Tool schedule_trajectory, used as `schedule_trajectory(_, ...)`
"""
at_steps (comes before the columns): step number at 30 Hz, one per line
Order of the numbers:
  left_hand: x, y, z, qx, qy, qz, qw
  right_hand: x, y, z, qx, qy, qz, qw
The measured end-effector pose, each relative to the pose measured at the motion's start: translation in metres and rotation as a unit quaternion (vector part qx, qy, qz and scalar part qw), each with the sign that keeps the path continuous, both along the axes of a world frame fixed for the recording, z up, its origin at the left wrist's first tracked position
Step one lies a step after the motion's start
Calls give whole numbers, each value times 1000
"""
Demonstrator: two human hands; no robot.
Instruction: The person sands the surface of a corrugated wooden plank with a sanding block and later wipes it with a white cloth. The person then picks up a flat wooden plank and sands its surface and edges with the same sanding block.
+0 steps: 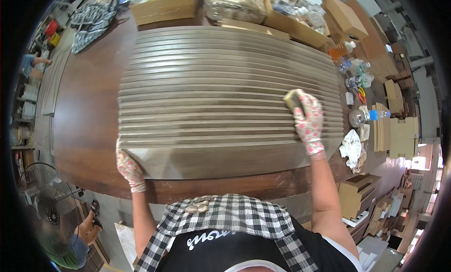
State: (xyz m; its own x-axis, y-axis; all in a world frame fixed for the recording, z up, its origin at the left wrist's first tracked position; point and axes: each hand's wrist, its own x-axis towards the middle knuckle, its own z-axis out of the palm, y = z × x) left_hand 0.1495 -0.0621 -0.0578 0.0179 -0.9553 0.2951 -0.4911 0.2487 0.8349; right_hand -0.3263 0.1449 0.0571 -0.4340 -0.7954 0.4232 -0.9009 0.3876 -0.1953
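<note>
On the brown wooden worktop (89,112) lies a row of overlapping grey wooden boards (225,98). The gloved right hand (308,123) clenches a small yellowish sanding block (293,99) on them; the gloved left hand's (128,167) fingers grip the nearest board's corner.

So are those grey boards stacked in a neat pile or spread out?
Spread out: the grey boards overlap stepwise across the table, each long edge showing, beneath the gloved right hand.

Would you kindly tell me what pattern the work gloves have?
White with pink floral print, clearest on the right hand in the head view.
</note>
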Motion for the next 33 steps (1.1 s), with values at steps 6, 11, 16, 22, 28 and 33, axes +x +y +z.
schedule_trajectory(6, 49, -19, -28, -58, -187, -13, 980, -178, 124, -11, 18, 65, -200, 978)
schedule_trajectory(11, 46, -23, -28, -2, -174, 10, 985, -191, 141, 4, -63, 86, -272, 956)
schedule_trajectory(16, 13, -13, -9, -30, -133, 19, 990, -71, 77, 10, 10, 10, -214, 977)
schedule_trajectory(22, -6, 1, 13, -26, -67, 53, 996, 87, -39, 4, -66, -24, -30, 997)
schedule_trajectory(28, -23, 2, 16, -4, 15, 0, 1000, 219, -162, 2, -55, -66, 149, 985)
schedule_trajectory(33, -21, 5, 17, 15, 38, -19, 999, 305, -255, 5, -65, -145, 305, 939)
